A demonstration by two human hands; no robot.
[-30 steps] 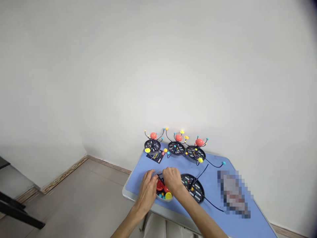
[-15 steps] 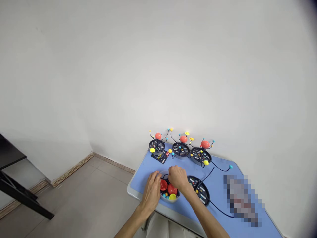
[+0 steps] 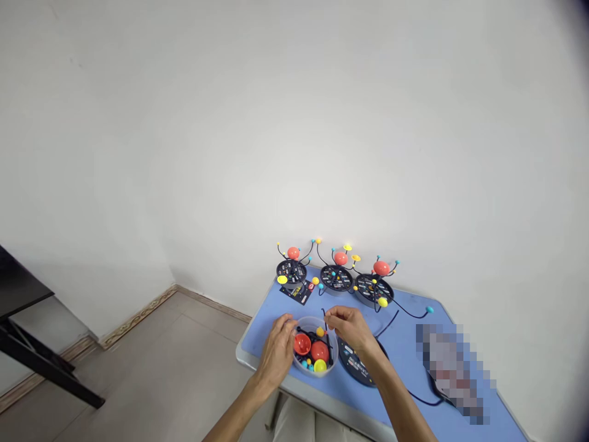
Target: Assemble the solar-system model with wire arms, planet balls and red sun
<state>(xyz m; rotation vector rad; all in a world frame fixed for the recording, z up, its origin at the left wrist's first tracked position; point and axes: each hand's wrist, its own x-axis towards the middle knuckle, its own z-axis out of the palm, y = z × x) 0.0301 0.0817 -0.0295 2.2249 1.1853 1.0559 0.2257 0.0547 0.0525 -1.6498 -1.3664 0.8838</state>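
Observation:
A clear plastic bowl (image 3: 315, 347) sits near the front edge of the blue table (image 3: 260, 331). It holds a red half-shell (image 3: 302, 344), a red ball (image 3: 319, 352), a yellow disc (image 3: 319, 366), and several small teal and yellow beads among black wires. My left hand (image 3: 277, 351) grips the bowl's left rim. My right hand (image 3: 346, 328) is above the bowl's right side, its fingertips pinching a thin black wire (image 3: 326, 319). A black round base (image 3: 356, 363) lies just right of the bowl, partly under my right wrist.
Along the wall stand several assembled models (image 3: 335, 273), each with an orange ball and wire arms on a black disc. A black-and-yellow card (image 3: 297, 292) lies by them. A pixelated object (image 3: 451, 371) lies at right. Loose wire (image 3: 391, 322) crosses the table. Dark furniture (image 3: 21, 313) stands at left.
My right hand has moved right and lifted off the bowl, drawing a black wire upward. More of the bowl now shows. The view shifted slightly between the earlier frames.

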